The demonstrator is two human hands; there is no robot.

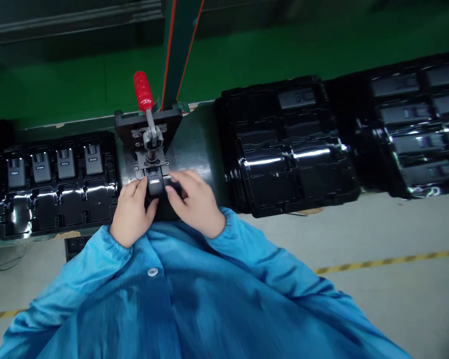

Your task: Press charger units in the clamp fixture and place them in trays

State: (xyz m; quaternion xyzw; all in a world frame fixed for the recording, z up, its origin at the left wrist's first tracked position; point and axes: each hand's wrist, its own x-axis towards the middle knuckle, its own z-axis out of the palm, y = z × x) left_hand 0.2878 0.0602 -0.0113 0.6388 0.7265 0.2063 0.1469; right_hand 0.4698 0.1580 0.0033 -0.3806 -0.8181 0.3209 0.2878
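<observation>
A small grey-black part [156,185] sits in a black press fixture [148,132] with a red-handled toggle lever [143,91] standing up behind it. My left hand [131,212] pinches the part's left side with thumb and fingers. My right hand [194,202] has its fingers curled against the part's right side. Both wrists come out of blue sleeves.
A black tray [56,199] at the left holds several grey parts [65,163] in its back row. A stack of glossy black trays [288,149] lies to the right, with more trays [415,124] at the far right. Grey floor with a yellow line [389,260] lies below.
</observation>
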